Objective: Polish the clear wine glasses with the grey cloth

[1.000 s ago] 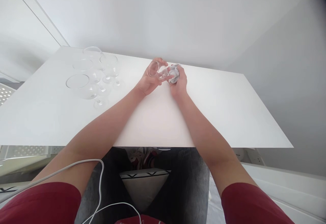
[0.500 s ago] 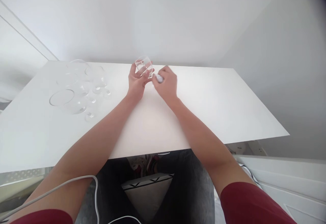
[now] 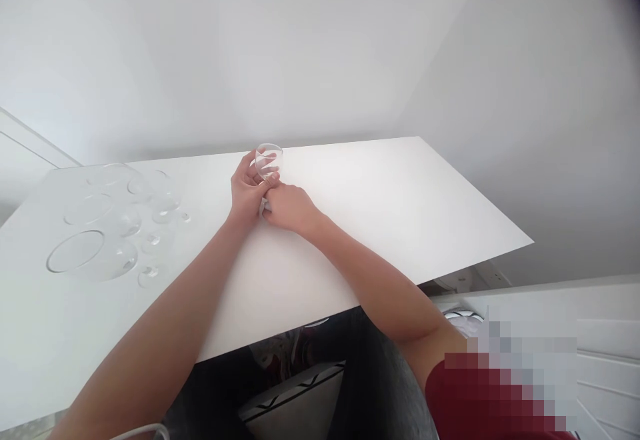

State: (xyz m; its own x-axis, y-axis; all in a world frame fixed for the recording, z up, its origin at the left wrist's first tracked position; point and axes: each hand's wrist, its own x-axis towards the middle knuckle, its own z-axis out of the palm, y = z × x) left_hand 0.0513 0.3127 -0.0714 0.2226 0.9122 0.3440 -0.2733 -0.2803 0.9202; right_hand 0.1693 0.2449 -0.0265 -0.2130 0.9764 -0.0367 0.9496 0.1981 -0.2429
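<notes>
A small clear drinking glass point(image 3: 270, 159) stands tilted up in my left hand point(image 3: 248, 190), whose fingers curl around its far side while the thumb presses low on it. Right below the bowl, my right hand point(image 3: 290, 207) is closed and touches the left thumb. A small whitish thing point(image 3: 265, 207) peeks out under its fingers; most of it is hidden, so its kind cannot be told. The lower end of the glass is covered by both hands.
On the left of the white table point(image 3: 360, 193) several clear glasses point(image 3: 93, 253) with rounded bowls lie close together beside my left forearm. A pale wall point(image 3: 310, 60) rises behind the table's back edge. White drawers point(image 3: 600, 333) stand at the right.
My right hand has moved left, from beside the glass to under its bowl against my left hand. The glass is more upright. The camera view has turned, shifting the table.
</notes>
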